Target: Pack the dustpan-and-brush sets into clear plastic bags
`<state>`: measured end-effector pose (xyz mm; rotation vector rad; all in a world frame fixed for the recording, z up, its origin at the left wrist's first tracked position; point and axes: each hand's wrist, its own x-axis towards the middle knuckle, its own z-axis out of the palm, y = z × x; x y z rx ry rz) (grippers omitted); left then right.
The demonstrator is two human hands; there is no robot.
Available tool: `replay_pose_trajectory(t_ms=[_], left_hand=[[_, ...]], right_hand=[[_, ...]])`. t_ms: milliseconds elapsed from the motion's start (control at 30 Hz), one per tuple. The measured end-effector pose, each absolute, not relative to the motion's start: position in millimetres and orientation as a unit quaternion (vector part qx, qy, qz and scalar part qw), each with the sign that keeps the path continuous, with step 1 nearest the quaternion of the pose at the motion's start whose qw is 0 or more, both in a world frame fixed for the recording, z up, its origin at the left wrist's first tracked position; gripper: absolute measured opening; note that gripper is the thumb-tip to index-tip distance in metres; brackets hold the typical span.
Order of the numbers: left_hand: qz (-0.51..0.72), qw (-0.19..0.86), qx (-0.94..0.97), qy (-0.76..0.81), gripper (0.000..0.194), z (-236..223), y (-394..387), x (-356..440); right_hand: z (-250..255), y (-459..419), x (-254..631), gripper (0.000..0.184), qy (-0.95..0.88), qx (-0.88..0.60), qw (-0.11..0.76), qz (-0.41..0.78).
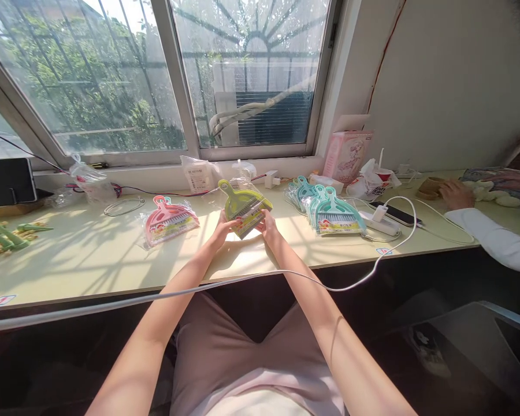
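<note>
A yellow-green mini dustpan and brush set (245, 207) in clear wrap is held up, tilted, over the table's front. My left hand (222, 228) grips its lower left edge, and my right hand (267, 224) closes on the lower right. A printed label runs across its bristles. To the left lies a wrapped pink dustpan set (171, 219), with a bit of blue-green handle showing behind it. On the right, several blue-green dustpan sets (335, 212) lie overlapped in a pile.
A white cable (260, 277) hangs across the table's front edge above my lap. A power strip (381, 224) and phone (396, 214) lie right of the pile. Another person's hand (457, 195) rests by a brown bowl-like object. A pink box (349, 153) stands near the window.
</note>
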<state>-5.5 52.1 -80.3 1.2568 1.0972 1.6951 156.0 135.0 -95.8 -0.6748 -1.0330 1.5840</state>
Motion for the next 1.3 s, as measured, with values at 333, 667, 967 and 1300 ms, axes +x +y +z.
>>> replay_pose_trajectory(t_ms=[333,667,967,1300], left_hand=[[0.644,0.387,0.461,0.473,0.076,-76,52,-11],[0.621,0.400,0.494,0.459,0.095,-77,51,-11],[0.622,0.380,0.480,0.488,0.096,-75,51,-19],[0.513,0.525,0.547,0.402,0.074,-72,41,-9]], right_hand=[[-97,142,151,0.019,-0.360,-0.349,0.523,0.690],[-89,146,155,0.033,-0.413,-0.321,0.518,0.677],[-75,132,162,0.019,-0.466,-0.245,0.496,0.690],[-75,133,156,0.020,-0.398,-0.254,0.576,0.667]])
